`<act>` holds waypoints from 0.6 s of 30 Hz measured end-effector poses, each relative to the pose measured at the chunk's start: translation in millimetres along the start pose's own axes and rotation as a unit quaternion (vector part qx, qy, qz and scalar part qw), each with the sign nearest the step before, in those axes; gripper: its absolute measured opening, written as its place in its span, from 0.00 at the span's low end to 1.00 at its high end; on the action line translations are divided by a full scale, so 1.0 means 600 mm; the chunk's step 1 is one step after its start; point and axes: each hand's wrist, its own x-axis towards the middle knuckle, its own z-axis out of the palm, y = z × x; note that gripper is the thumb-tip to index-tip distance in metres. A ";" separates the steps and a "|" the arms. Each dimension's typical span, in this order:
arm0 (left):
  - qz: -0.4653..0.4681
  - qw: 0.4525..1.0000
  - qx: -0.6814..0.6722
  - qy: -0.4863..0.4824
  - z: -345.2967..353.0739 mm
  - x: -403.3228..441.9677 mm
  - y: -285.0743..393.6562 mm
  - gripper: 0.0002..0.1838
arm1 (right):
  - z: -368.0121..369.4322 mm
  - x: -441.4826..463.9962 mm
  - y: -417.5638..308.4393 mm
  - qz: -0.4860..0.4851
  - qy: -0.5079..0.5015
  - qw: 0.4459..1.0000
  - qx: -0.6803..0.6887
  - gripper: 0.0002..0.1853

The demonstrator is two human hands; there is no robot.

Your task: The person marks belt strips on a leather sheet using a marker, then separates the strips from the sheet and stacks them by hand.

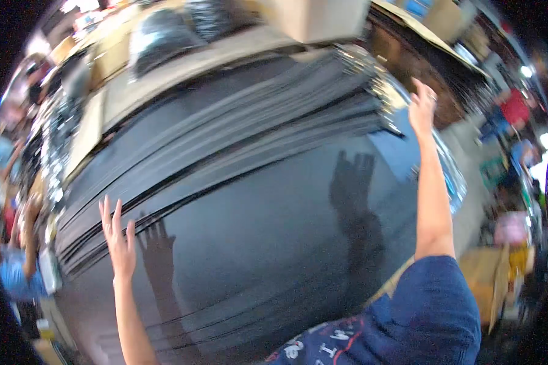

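A wide sheet of dark, smooth material, fabric or plastic film, lies spread in front of me, with long creases running across its far half. My left hand is raised above its left side, fingers spread and holding nothing. Over by the far right edge, my right hand is also lifted, its fingers apart and slightly blurred, with nothing seen in it. Both hands cast shadows on the sheet. A bunched, shiny edge of the material lies left of my right hand.
Dark plastic-wrapped bundles and a cardboard box stand along the far side. A cardboard piece is at the right. Other people are nearby, one in blue at the left and one in red at the right.
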 end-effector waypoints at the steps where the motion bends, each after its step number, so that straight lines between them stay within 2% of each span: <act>1: 0.026 0.998 -0.044 -0.048 -0.007 -0.018 0.032 0.28 | -0.045 -0.017 0.018 -0.004 -0.015 1.000 -0.004 0.23; 4: 0.060 0.972 -0.109 -0.199 -0.025 -0.075 0.126 0.35 | -0.195 -0.054 0.038 -0.002 -0.104 0.995 0.011 0.20; 8: 0.092 0.933 -0.173 -0.301 -0.024 -0.147 0.232 0.42 | -0.330 -0.106 0.058 0.118 -0.285 0.947 0.092 0.14; 12: 0.177 0.928 -0.156 -0.287 0.006 -0.188 0.331 0.38 | -0.393 -0.150 0.040 0.156 -0.418 0.885 0.130 0.08; 15: 0.218 0.916 -0.208 -0.266 0.027 -0.220 0.407 0.34 | -0.396 -0.204 0.066 0.151 -0.462 0.862 0.142 0.05; 18: 0.223 0.911 -0.225 -0.264 0.046 -0.267 0.457 0.32 | -0.398 -0.269 0.088 0.190 -0.404 0.891 0.082 0.06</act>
